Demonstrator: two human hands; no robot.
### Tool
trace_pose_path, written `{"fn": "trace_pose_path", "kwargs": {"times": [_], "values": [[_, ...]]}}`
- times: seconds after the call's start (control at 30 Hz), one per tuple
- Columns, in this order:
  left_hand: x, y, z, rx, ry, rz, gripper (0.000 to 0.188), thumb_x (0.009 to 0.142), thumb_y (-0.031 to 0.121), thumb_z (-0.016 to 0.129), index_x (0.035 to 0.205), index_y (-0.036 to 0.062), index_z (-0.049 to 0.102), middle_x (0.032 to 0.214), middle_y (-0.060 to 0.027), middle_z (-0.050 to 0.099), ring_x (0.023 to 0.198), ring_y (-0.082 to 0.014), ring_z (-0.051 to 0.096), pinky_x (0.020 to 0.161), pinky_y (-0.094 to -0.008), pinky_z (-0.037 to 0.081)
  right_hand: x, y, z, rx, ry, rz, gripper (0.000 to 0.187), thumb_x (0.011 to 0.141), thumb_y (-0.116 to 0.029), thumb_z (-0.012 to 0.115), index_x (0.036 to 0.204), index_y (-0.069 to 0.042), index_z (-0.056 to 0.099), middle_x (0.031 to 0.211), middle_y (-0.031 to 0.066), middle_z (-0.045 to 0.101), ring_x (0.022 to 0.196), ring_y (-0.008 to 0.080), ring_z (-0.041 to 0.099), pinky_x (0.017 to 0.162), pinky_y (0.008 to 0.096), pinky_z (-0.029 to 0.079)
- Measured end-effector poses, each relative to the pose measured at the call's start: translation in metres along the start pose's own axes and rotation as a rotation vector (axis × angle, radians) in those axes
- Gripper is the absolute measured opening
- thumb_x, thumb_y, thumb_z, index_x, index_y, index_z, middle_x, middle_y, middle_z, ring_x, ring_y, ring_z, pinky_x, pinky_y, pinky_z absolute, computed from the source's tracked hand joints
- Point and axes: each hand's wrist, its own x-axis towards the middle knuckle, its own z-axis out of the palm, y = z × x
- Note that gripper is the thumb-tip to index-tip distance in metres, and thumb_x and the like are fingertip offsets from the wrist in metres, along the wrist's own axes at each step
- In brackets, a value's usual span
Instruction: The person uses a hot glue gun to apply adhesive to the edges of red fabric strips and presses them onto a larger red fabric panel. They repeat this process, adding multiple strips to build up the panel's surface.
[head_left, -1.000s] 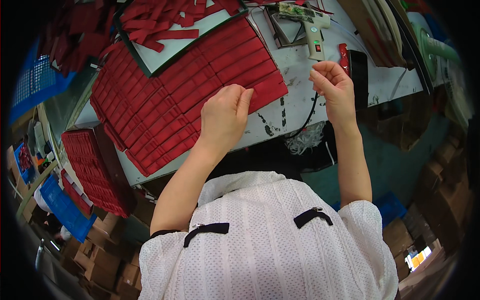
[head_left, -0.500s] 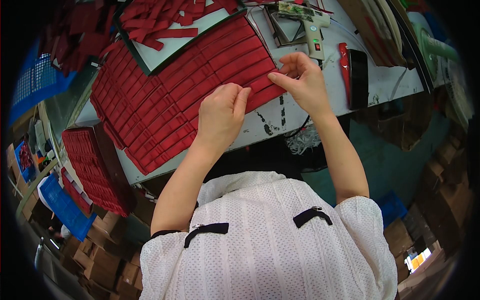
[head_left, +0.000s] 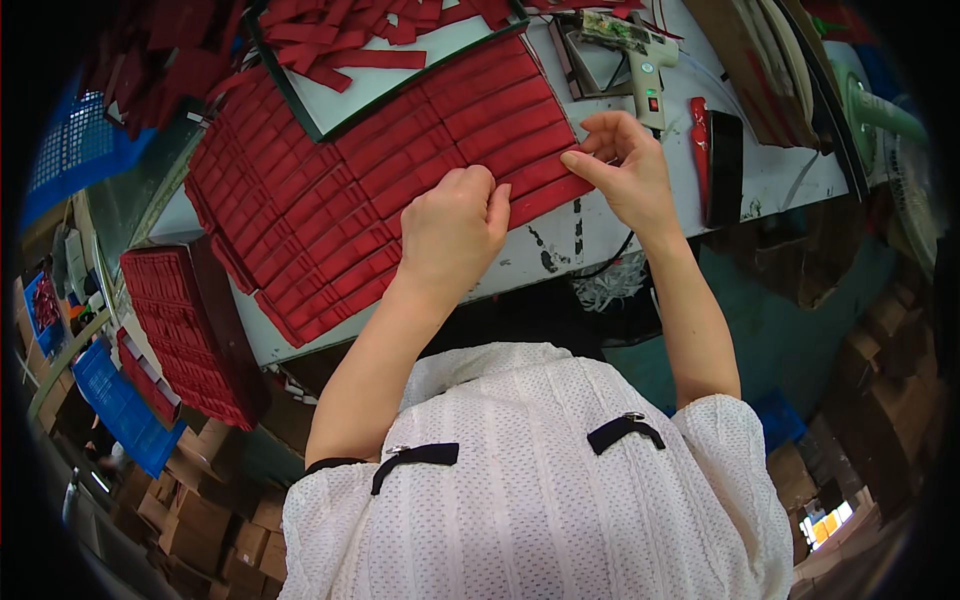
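We saw a white worktable (head_left: pixel 675 195) spreading beneath and beyond both hands, its bare surface scuffed with dark marks. Across it, under the left hand and reaching well out to that hand's left, we found the thing being handled: a broad slab of red banded pieces (head_left: pixel 310 200), laid side by side in slanting rows. Farther left of the same hand, near the table's corner, stood a smaller, deep-sided block of red banded pieces (head_left: pixel 185 335). Beyond the left hand, a dark-rimmed tray (head_left: pixel 352 98) with a white bottom rested over the slab's far part.

The left hand (head_left: pixel 455 225) was curled above the slab's near edge, knuckles up and thumb beside the forefinger; we could not tell whether the bent fingers held anything. The right hand (head_left: pixel 628 175) was at the slab's right end, thumb and forefinger bent toward each other with a narrow gap between; we could not tell whether their tips touched the red.

Just beyond the right hand lay a pale glue gun (head_left: pixel 646 75). To that hand's right we noticed a flat black slab like a phone (head_left: pixel 724 170), and beside it a slim red-handled tool (head_left: pixel 699 145). Smallest were the loose red strips (head_left: pixel 380 58), heaped in the tray beyond the left hand.
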Motion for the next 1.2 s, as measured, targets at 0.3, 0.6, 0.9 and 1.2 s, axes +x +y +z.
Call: {"fn": "trace_pose_path", "kwargs": {"times": [0.3,0.6,0.9,1.2], "values": [[0.015,0.003,-0.009,0.378,-0.343,0.36,0.06,0.07,0.005,0.056,0.126,0.0239,0.051,0.076,-0.0055,0.044,0.056,-0.0182,0.053,0.046,-0.0309,0.044,0.043,-0.084,0.048,-0.328,0.087,-0.617,0.021,0.071,-0.013,0.072,0.086,-0.002,0.061,0.08,0.0053,0.058,0.07,0.0182,0.058,0.061,0.0287,0.046],[-0.01,-0.033,-0.01,-0.028,-0.076,0.512,0.037,0.078,0.011,0.056,0.115,0.0129,0.059,0.081,-0.0081,0.051,0.069,-0.0192,0.056,0.061,-0.0289,0.047,0.104,-0.111,0.113,-1.011,-0.085,-0.499,0.009,0.071,-0.008,0.059,0.074,-0.001,0.064,0.08,0.0135,0.06,0.079,0.0301,0.061,0.07,0.0392,0.049],[0.016,-0.027,-0.055,-1.545,-0.056,-0.537,0.048,0.096,0.045,0.035,0.091,0.0029,0.058,0.069,-0.0013,0.055,0.056,-0.0087,0.048,0.047,-0.02,0.037,0.048,-0.076,0.042,-0.712,0.269,-1.481,0.015,0.059,-0.012,0.062,0.074,-0.012,0.058,0.082,0.0,0.056,0.074,0.0176,0.055,0.067,0.0293,0.042],[-0.013,-0.002,-0.016,-0.851,-0.059,-0.261,0.019,0.09,0.013,0.054,0.074,0.0024,0.055,0.058,0.003,0.046,0.053,-0.0037,0.039,0.048,-0.0209,0.032,-0.004,-0.031,-0.008,-0.554,0.343,-0.98,0.029,0.062,-0.001,0.071,0.087,-0.008,0.059,0.088,0.0059,0.057,0.079,0.0241,0.055,0.069,0.0311,0.044]]}}
